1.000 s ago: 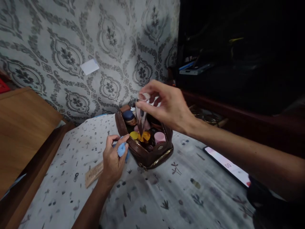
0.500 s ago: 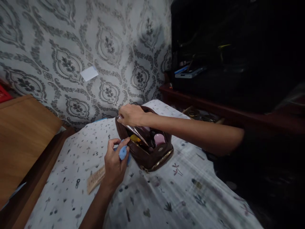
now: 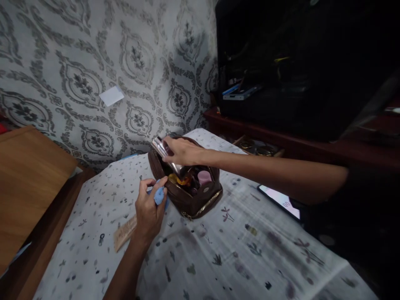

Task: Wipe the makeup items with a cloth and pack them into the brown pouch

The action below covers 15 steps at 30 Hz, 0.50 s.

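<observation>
The open brown bag [image 3: 200,201] stood near the far edge of the surface [image 3: 250,258]. The right hand [image 3: 184,152] pinched a clear packet [image 3: 159,146], lower end inside the bag, upper end outside. The left hand [image 3: 148,212] gripped a blue cloth [image 3: 159,195] just outside the bag.

**Room and surroundings**

Wall [image 3: 134,62] ahead of me: grey wallpaper with dark damask medallions; one white paper slip [image 3: 111,96] stuck to it. To my left: bare wooden tabletop [image 3: 28,175], warm brown. To my right: tall black cabinet [image 3: 296,62], mostly in shadow, above a dark reddish wooden ledge [image 3: 281,139]. My work surface: white cloth [image 3: 234,250] printed with small motifs. Light dim, brightest on wall and cloth
</observation>
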Tool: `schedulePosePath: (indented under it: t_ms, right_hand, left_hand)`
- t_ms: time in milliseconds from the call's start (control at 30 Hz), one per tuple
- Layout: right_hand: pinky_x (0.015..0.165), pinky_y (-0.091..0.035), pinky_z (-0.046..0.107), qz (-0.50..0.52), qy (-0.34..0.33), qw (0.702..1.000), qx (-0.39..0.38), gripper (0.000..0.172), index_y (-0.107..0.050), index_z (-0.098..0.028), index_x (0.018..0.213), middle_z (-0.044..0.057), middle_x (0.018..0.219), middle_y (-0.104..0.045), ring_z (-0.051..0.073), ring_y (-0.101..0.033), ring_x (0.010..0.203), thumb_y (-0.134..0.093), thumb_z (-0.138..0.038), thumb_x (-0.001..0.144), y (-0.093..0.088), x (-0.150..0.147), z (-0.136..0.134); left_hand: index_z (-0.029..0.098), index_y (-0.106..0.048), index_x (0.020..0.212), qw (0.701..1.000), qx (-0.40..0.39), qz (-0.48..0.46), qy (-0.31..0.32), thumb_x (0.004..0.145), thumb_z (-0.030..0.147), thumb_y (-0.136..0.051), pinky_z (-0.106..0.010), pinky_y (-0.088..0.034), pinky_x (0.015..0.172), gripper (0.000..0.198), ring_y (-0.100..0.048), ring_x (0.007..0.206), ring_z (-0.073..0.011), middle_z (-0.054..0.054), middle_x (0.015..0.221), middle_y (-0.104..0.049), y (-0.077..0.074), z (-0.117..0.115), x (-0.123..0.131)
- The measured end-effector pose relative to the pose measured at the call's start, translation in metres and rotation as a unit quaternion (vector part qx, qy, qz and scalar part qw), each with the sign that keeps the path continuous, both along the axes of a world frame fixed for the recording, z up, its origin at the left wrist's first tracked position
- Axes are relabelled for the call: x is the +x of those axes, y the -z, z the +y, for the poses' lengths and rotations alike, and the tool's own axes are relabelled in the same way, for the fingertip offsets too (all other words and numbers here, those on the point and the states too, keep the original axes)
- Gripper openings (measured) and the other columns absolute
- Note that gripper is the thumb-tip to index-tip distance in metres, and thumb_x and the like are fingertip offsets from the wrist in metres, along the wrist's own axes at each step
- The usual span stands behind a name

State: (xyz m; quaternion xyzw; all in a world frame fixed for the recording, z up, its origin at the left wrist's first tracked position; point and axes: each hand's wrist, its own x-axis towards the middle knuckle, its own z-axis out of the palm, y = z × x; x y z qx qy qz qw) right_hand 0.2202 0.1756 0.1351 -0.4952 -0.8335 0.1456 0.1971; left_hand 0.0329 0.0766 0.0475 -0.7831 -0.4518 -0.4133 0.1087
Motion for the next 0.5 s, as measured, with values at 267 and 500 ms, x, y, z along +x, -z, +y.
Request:
schedulePosePath:
  t_ms: [267, 500]
  right_hand:
    - [0.083, -0.051, 0.033, -0.003, 0.050, 0.998, -0.026, 0.050, -0.060, -0.021, 0.126, 0.013, 0.123, -0.070, 0.030, -0.068, 0.111, -0.067, -0.050, 0.085, 0.000, -0.008, -0.003]
    - [0.087, -0.052, 0.032, -0.116, -0.011, 0.992, -0.041, 0.042, -0.066, -0.011, 0.123, 0.020, 0.124, -0.070, 0.031, -0.067, 0.115, -0.062, -0.039, 0.092, 0.014, -0.017, -0.014]
  left_hand:
    - [0.021, -0.070, 0.123, 1.000, -0.002, -0.002, -0.001, 0.103, 0.037, -0.046, -0.027, -0.052, 0.073, 0.035, -0.060, 0.088, -0.0159, -0.007, 0.101, -0.053, 0.001, 0.001, -0.001]
    - [0.021, -0.071, 0.122, 1.000, -0.002, -0.009, -0.002, 0.104, 0.041, -0.044, -0.028, -0.052, 0.074, 0.038, -0.060, 0.088, -0.0168, -0.008, 0.099, -0.055, 0.000, 0.000, 0.000]
